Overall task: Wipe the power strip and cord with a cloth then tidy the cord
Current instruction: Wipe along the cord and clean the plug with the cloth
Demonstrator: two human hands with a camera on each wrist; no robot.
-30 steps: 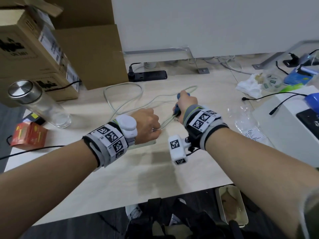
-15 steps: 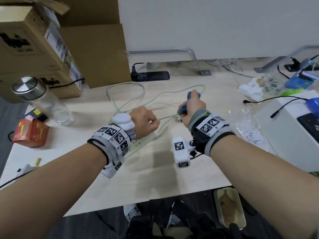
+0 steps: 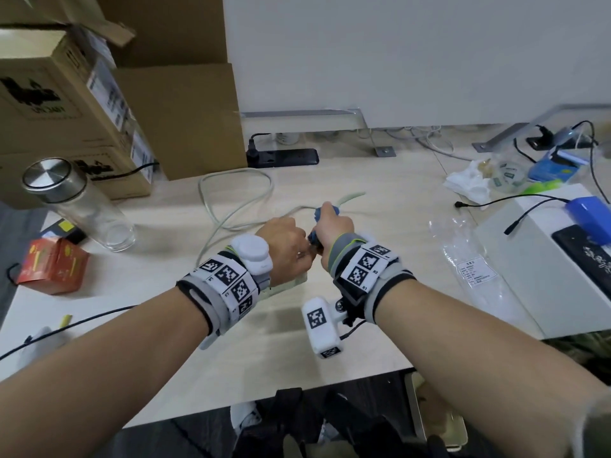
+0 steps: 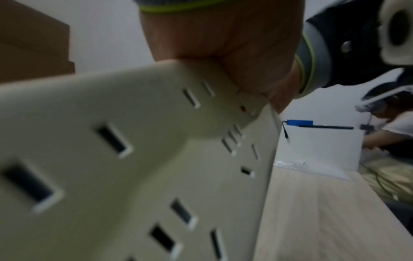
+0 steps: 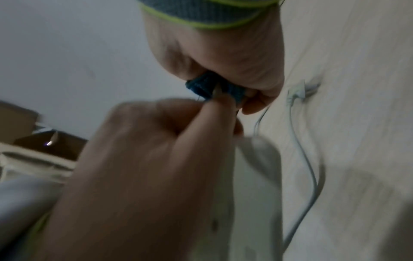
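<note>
At frame centre, the left hand (image 3: 284,249) grips the power strip (image 4: 138,159); the right hand (image 3: 334,226) pinches the blue cloth (image 5: 212,88) around the cord (image 3: 231,206).

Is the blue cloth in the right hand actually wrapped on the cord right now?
Touching. The right wrist view shows the cord running straight into the blue cloth that the right hand grips, the cloth folded round it with no gap.

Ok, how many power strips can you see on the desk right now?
2. A white power strip lies mostly under the left hand near the desk front; a black power strip sits at the back, beside the cardboard boxes. The cable clutter far right may hide another.
</note>
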